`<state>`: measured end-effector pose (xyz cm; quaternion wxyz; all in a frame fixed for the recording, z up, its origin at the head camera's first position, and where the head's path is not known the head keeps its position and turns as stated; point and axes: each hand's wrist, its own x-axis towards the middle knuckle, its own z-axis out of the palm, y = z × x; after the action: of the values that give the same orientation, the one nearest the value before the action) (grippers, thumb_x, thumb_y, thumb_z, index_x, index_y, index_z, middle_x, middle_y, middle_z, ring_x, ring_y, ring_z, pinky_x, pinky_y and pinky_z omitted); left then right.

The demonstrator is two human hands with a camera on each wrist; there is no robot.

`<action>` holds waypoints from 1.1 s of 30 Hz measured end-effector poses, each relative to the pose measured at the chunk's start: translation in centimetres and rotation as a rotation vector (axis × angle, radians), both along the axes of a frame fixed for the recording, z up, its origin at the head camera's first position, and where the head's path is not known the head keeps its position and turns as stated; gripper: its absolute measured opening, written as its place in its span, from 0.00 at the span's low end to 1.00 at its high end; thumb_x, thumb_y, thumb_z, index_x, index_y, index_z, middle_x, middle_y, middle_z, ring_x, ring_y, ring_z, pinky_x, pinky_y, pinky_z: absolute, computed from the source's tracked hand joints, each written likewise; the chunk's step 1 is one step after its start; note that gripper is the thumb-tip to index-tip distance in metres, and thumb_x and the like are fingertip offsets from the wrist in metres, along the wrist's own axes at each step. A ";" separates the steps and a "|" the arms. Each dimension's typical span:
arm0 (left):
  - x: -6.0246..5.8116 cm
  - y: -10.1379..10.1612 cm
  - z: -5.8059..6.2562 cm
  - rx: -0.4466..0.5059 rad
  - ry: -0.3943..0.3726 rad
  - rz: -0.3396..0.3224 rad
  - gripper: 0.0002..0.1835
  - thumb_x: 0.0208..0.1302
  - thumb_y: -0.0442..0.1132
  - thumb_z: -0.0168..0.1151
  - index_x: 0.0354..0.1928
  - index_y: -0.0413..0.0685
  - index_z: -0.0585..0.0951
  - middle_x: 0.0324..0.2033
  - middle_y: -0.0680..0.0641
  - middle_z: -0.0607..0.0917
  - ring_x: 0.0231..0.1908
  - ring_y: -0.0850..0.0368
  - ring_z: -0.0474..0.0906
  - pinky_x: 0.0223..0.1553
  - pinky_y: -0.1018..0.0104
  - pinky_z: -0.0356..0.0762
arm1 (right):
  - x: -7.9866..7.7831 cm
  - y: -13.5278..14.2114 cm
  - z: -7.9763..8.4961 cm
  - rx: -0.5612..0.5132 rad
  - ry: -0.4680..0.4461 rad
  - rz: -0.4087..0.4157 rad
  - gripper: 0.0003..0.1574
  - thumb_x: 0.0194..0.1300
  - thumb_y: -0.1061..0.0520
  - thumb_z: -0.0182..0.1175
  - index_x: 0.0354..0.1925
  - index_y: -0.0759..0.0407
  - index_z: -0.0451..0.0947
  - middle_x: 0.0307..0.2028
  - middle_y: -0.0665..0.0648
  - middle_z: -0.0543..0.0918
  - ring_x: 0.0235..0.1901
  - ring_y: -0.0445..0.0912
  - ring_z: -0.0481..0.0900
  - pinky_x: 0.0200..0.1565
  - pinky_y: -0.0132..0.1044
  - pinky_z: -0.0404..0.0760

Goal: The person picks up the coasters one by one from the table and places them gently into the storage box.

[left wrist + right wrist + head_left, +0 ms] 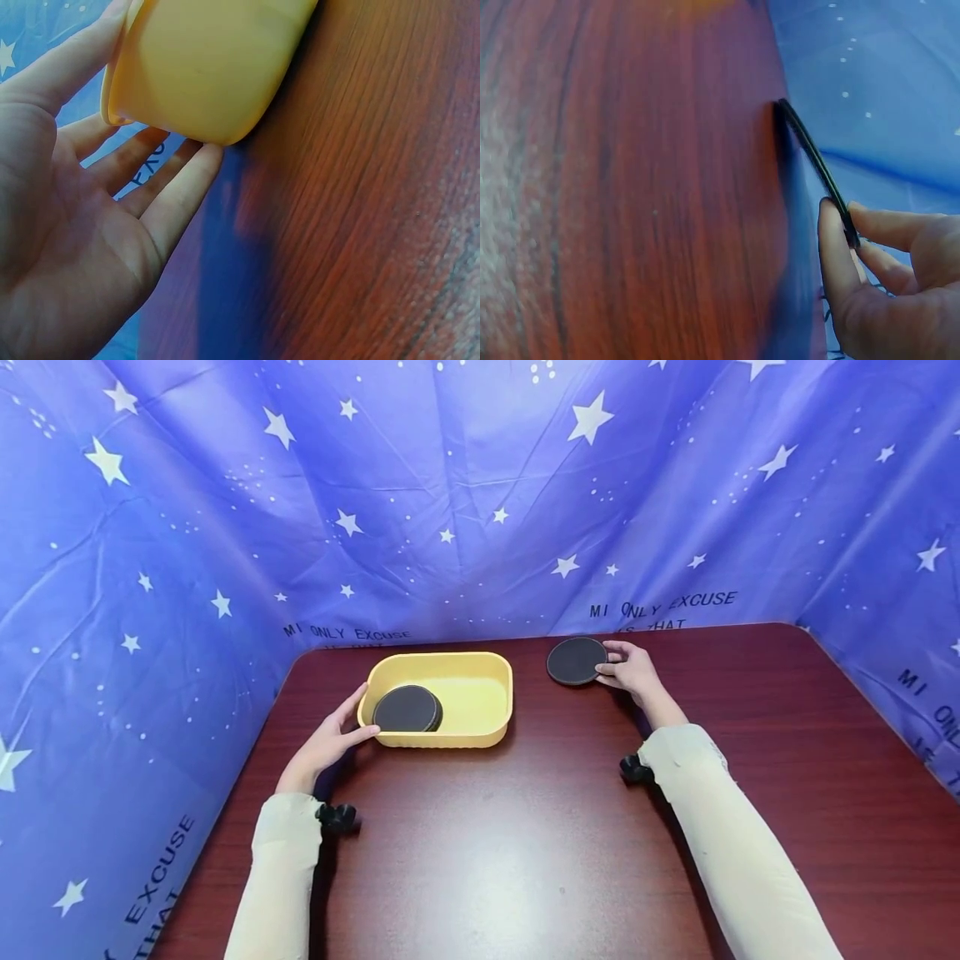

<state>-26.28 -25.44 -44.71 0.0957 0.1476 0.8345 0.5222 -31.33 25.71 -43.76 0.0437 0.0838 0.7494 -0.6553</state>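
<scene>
A yellow plastic bin [472, 697] with rounded corners stands on the table toward the back. Inside it, at the left end, lies a short stack of round black coasters [407, 708]. My left hand [330, 739] holds the bin's left end, thumb on the near rim and fingers along the outer wall; the left wrist view shows the fingertips against the yellow wall [210, 67]. To the right of the bin, my right hand [630, 670] pinches another black coaster [576, 661] by its right edge. Seen edge-on in the right wrist view, this coaster [814, 161] is tilted, its far edge close to the tabletop.
The reddish-brown wooden table [487, 843] reaches back to a blue curtain [450, 485] with white stars, which hangs behind and at both sides. Small black devices sit at the left wrist [339, 818] and the right wrist [636, 769], below pale sleeves.
</scene>
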 end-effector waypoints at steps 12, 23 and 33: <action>0.3 -0.7 0.0 -0.021 -0.009 0.011 0.44 0.70 0.39 0.62 0.80 0.54 0.48 0.80 0.44 0.49 0.78 0.42 0.46 0.77 0.42 0.45 | 1.3 0.4 1.3 -0.303 -0.046 0.035 0.43 0.69 0.74 0.52 0.77 0.66 0.50 0.36 0.48 0.79 0.34 0.34 0.85 0.44 0.30 0.86; 0.4 -0.2 0.5 -0.017 0.000 0.030 0.45 0.68 0.38 0.63 0.80 0.52 0.48 0.79 0.43 0.50 0.78 0.41 0.49 0.76 0.42 0.47 | 1.2 -1.1 3.0 -0.359 -0.019 0.094 0.41 0.69 0.74 0.53 0.76 0.67 0.52 0.38 0.48 0.80 0.35 0.35 0.85 0.45 0.30 0.86; -0.2 0.5 0.3 -0.031 0.015 0.023 0.45 0.68 0.38 0.63 0.80 0.51 0.49 0.79 0.44 0.51 0.78 0.42 0.49 0.77 0.42 0.46 | 1.5 -2.9 4.3 -0.395 0.011 0.137 0.42 0.69 0.73 0.54 0.76 0.69 0.51 0.37 0.47 0.83 0.35 0.35 0.86 0.42 0.29 0.86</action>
<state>-26.49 -24.99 -44.41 0.0857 0.1404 0.8448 0.5092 -29.78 22.81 -39.45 0.0998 0.0188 0.6106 -0.7854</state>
